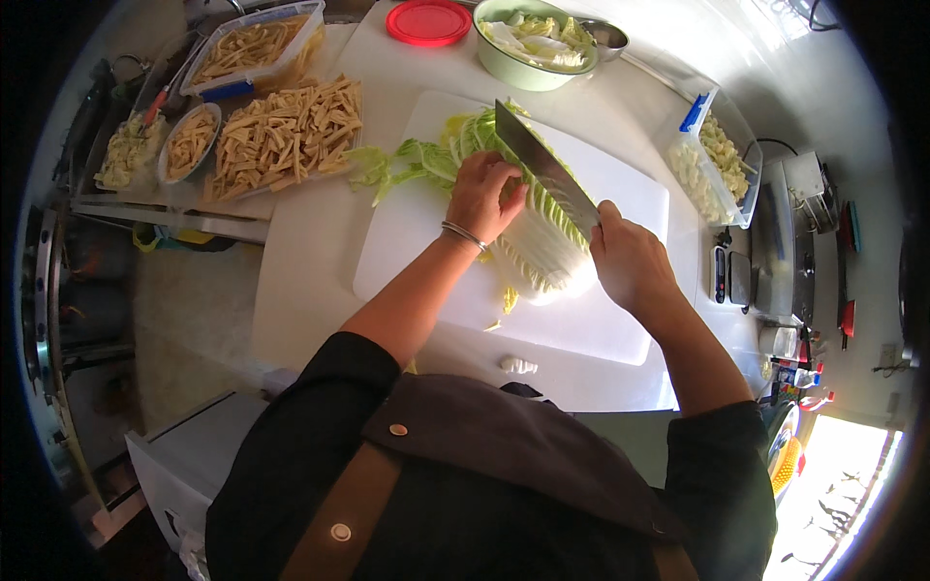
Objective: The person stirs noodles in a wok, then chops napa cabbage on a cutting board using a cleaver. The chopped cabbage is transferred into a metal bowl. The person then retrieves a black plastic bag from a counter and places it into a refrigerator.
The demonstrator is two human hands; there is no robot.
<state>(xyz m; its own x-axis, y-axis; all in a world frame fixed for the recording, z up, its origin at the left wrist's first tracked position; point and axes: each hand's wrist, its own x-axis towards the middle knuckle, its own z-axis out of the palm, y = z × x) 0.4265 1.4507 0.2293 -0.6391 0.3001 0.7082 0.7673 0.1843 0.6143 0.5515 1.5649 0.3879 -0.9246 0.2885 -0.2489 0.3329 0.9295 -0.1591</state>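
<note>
A napa cabbage [541,243] lies on a white cutting board [610,327], its pale base toward me and its leafy end away. In my right hand [631,265] is the handle of a cleaver [545,168], whose blade slants across the cabbage; whether it has entered the leaves I cannot tell. My left hand [488,194], with a bracelet at the wrist, rests with curled fingers on the leaves just left of the blade. Loose green leaves [418,161] spread over the board's left edge. Small yellow leaf scraps [510,299] lie near the cabbage's base.
Beyond the board stand a green bowl [501,64] of cabbage leaves, a metal bowl [607,36] and a red lid [429,22]. Containers of tan strips [287,138] are at the left. A clear bin [716,171] of pale pieces and a small scale [719,274] are at the right.
</note>
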